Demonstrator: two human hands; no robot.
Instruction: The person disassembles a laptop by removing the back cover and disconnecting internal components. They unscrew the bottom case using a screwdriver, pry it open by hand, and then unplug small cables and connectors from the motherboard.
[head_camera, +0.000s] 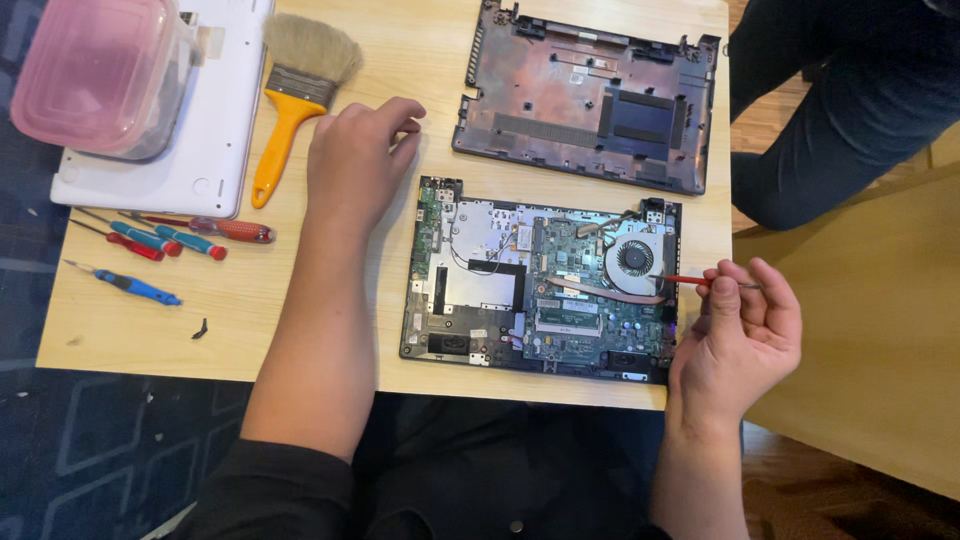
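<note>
Head view: a thin red screwdriver (700, 282), light and stiff, is pinched in the right hand (735, 335) over the fragile laptop board (540, 280); the left hand (355, 165) rests loosely curled, empty, on the table (400, 60).

We seem to be in a home turned into a small electronics repair corner, not a fitted workshop. The low light-wood table (420, 60) sits over dark blue patterned carpet (100, 440), with wooden flooring at 3 o'clock. An opened laptop base with its green circuit board and round fan (540, 280) lies at the centre, its detached dark bottom cover (590, 100) at 12 o'clock. At 9 o'clock lie small red and blue precision screwdrivers (150, 245), and at 11 o'clock a yellow-handled bristle brush (295, 95).
</note>
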